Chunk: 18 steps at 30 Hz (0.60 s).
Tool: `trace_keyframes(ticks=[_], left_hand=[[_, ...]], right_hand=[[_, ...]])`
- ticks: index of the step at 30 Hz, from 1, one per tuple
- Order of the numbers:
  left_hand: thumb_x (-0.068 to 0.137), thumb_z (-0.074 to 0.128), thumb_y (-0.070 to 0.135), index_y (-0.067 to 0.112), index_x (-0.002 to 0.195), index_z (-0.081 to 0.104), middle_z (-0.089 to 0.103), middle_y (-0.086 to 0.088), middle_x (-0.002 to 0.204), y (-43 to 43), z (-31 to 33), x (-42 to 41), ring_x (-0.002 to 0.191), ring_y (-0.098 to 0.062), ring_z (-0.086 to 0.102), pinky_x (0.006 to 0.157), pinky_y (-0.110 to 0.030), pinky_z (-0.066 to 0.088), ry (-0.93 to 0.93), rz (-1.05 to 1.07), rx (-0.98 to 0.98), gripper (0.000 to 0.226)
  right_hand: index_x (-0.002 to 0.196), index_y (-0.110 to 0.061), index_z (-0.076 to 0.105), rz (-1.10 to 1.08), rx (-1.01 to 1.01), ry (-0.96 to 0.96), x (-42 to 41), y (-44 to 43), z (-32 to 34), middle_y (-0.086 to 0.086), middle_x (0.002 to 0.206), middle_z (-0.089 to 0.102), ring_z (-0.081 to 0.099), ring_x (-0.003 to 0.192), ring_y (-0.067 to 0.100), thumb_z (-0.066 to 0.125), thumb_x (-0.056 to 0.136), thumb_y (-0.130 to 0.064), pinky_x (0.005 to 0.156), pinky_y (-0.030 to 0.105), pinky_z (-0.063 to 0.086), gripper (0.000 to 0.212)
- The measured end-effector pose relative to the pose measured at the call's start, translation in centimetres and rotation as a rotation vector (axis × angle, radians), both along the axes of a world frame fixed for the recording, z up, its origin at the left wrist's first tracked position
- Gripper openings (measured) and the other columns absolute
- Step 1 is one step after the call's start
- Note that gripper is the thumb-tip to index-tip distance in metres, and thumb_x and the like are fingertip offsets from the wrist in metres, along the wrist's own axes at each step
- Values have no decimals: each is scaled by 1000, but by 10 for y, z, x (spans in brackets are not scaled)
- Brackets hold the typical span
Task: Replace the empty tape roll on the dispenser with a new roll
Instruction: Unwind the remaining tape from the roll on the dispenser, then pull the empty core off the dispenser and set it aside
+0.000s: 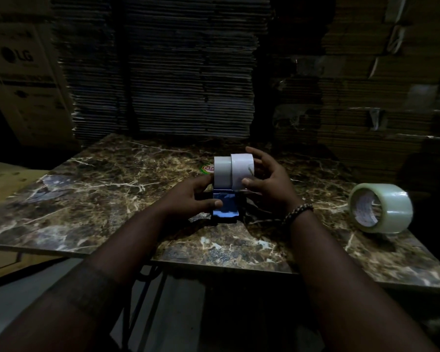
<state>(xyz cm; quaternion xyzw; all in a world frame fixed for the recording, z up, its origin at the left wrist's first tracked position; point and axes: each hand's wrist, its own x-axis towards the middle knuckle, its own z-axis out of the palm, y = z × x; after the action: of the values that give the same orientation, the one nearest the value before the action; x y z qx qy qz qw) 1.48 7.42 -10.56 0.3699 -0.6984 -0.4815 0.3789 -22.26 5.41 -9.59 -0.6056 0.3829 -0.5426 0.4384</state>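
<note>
A blue tape dispenser stands upright on the marble table in the middle of the view. My left hand grips its lower body, thumb on the blue plate. Two pale rings sit side by side at its top: one on the dispenser, the other, a thin white tape core, just to its right. My right hand holds that core between thumb and fingers. Whether the core still sits on the hub is hidden. A full roll of clear tape stands on edge at the table's right.
Tall stacks of flattened cardboard rise behind the table, with more cartons at the right and a printed box at the left. A round sticker lies behind the dispenser. The table's front edge is close to me.
</note>
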Motion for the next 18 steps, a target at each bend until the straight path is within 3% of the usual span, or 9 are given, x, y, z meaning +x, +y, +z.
trace_keyframes(ticks=[3,7,9,12,14,18], left_hand=[[94,73,0,22,145,58,69,8,138,0,1,1,124,-8,68,81,-20,58,-30,7,-11,58],[94,76,6,21,147,58,69,5,139,0,2,0,127,-10,67,89,-23,59,-64,47,-32,58],[93,79,18,22,139,64,72,1,132,-2,5,0,124,-16,68,93,-33,60,-103,249,-173,49],[91,81,29,18,113,68,74,2,105,-7,15,-2,100,-14,72,86,-37,61,-88,597,-537,27],[87,82,36,13,114,68,73,-1,107,-10,28,-13,98,-16,69,85,-36,58,-138,613,-749,38],[73,77,57,16,143,57,59,-9,142,-18,59,-59,130,-29,55,108,-46,47,-520,342,-878,84]], right_hand=[[146,-23,53,-47,40,-72,-7,3,4,12,138,59,64,119,27,68,81,21,73,28,62,80],[147,-27,53,-167,48,-152,-15,-2,2,12,140,59,62,123,29,71,79,17,84,36,62,83],[147,-29,54,-212,52,-177,-18,-3,2,13,142,57,61,124,30,72,79,16,85,38,62,84],[148,-27,52,-246,13,-165,-20,-3,2,13,146,55,61,124,28,73,79,15,80,29,63,83],[150,-24,50,-257,0,-165,-20,-2,3,13,143,57,64,117,22,74,79,15,80,28,63,84],[150,-12,48,-241,12,-239,-21,2,8,15,134,61,66,112,23,72,78,19,76,29,61,82]])
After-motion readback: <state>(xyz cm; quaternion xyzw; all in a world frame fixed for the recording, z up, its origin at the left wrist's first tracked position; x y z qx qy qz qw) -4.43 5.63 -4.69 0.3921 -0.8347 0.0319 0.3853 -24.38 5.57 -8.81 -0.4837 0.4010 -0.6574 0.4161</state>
